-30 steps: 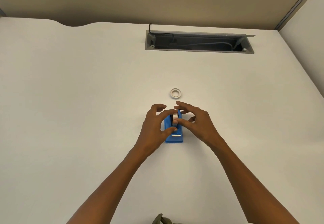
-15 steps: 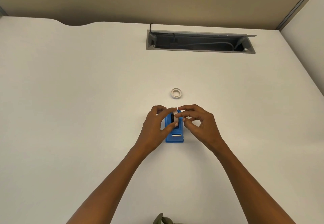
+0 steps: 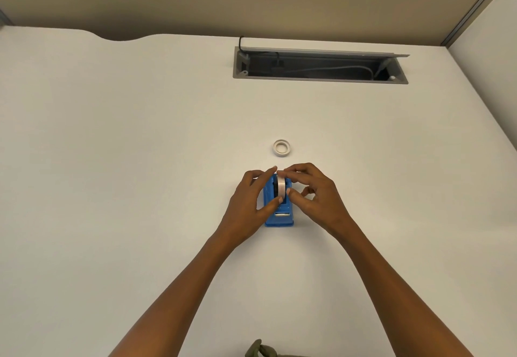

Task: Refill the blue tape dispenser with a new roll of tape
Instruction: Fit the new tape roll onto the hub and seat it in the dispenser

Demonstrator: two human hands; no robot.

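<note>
The blue tape dispenser [image 3: 278, 215] stands on the white desk [image 3: 140, 161], its cutter end towards me. A pale roll of tape [image 3: 280, 187] sits upright in its cradle. My left hand [image 3: 251, 200] grips the dispenser's left side, thumb against the front of the roll and forefinger reaching over the top. My right hand [image 3: 313, 191] pinches the roll from the right, forefinger on its top and thumb at its side. A small white ring, like an empty tape core [image 3: 281, 147], lies flat on the desk just beyond the dispenser.
A grey cable tray [image 3: 320, 66] with its lid open and cables inside is set into the desk at the back. A partition wall [image 3: 484, 49] rises on the right. An olive-green item [image 3: 261, 349] shows at the bottom edge.
My right hand's fingers have closed in from a spread pose onto the roll. The roll has sunk lower into the dispenser and now shows between both hands' fingertips.
</note>
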